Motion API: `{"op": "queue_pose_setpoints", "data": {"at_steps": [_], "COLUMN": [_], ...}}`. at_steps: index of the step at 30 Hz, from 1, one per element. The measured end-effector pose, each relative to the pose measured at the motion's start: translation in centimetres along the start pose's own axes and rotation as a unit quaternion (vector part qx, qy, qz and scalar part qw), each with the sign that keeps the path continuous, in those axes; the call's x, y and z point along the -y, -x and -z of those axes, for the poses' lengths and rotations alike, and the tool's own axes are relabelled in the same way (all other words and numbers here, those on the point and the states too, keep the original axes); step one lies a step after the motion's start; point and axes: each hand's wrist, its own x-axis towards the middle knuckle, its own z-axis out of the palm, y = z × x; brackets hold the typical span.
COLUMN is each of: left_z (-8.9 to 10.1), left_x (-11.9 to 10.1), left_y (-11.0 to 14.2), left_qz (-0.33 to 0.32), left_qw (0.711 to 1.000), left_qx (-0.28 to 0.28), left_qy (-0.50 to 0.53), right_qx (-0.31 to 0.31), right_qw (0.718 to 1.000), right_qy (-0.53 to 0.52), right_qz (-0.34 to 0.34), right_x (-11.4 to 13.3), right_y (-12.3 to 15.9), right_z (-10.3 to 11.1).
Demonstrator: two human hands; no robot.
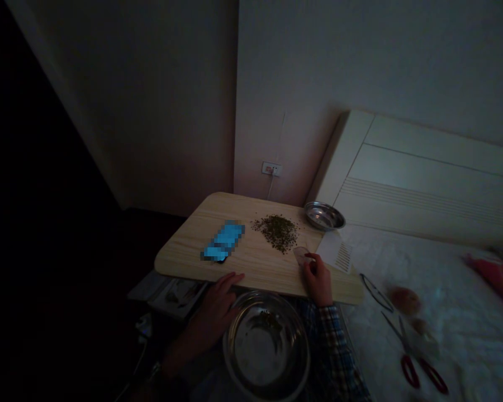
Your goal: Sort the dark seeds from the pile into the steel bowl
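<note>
Seed-like bits (280, 231) heaped just right of the frame's centre. From the left: left hand (223, 298), fingers loosely extended at the near edge of the table (188, 240), beside a steel bowl (257, 354), perhaps for steadying; right hand (318, 281) pinching a clear plastic piece (300, 255) by the heap, seemingly for control. Pale wood underneath; dim room, white bed (394, 245) at right.

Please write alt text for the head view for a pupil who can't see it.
A person's right hand is at a see-through piece beside a pile of dark-green bits on a wooden table. The left hand is at the table's near edge, beside a metal bowl; a blue-lit phone lies left of the pile.
</note>
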Motion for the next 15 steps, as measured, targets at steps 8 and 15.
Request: {"op": "queue_pose_setpoints", "data": {"at_steps": [8,15], "left_z": [0.6,1.9], "left_x": [0.4,0.3], "left_y": [0.3,1.0], "left_qz": [-0.014,0.016], "left_qw": [0.999,0.998], "left_qx": [0.036,0.05], "left_qy": [-0.004,0.038], "right_qx": [0.003,0.005], "right_qw": [1.0,1.0], "right_qy": [0.0,0.001], "right_qz": [0.0,-0.003], "right_x": [-0.1,0.0], "right_y": [-0.1,-0.1], "right_z": [0.0,0.0]}}
